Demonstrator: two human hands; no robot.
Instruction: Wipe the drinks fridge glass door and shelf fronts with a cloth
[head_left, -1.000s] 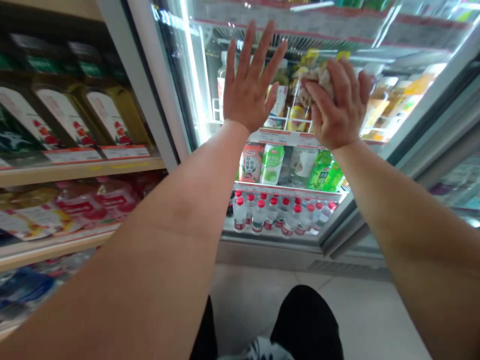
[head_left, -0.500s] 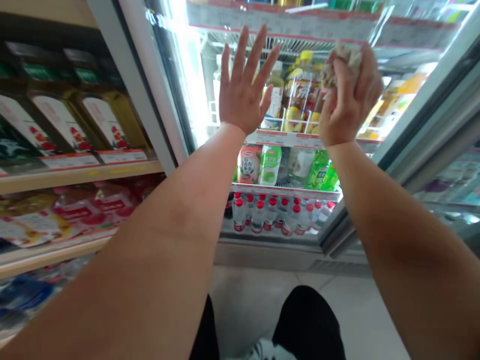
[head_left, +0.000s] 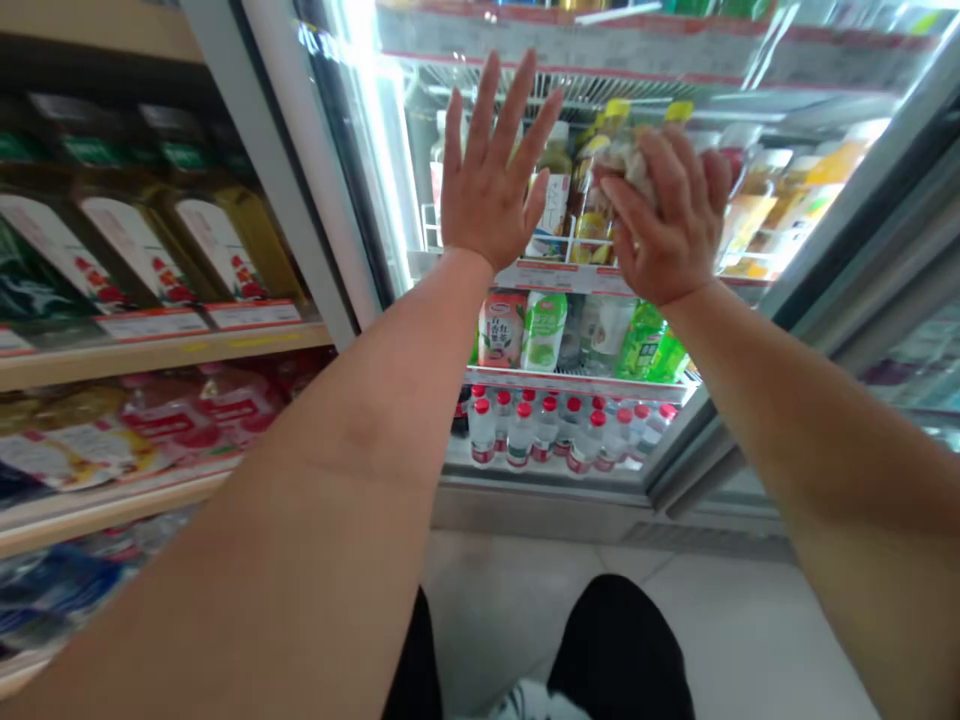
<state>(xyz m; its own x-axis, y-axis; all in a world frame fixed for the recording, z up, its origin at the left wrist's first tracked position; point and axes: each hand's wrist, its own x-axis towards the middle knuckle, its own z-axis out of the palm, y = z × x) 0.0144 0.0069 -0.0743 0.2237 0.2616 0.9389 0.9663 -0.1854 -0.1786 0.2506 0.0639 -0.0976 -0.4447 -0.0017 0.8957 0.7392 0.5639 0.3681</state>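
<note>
My left hand [head_left: 491, 180] is flat against the glass door [head_left: 600, 330] of a drinks cooler, fingers spread and holding nothing. My right hand [head_left: 667, 225] presses a crumpled pale cloth [head_left: 626, 160] onto the same glass, a little to the right of the left hand. Only a small wad of the cloth shows above my fingers. Behind the glass stand yellow-capped bottles [head_left: 600, 190], green and pink drink bottles [head_left: 544, 330], and small red-capped water bottles [head_left: 547, 430] on the bottom shelf.
On the left, wooden shelves [head_left: 157, 350] carry large oil bottles [head_left: 217, 245] above and bagged goods [head_left: 150, 425] below. The cooler's grey frame [head_left: 292, 200] stands between shelves and glass. Pale floor tiles [head_left: 510, 600] and my dark trouser leg [head_left: 622, 650] lie below.
My right hand with the cloth rose up and to the right on the glass, then came back down and left. My left hand stayed flat in place.
</note>
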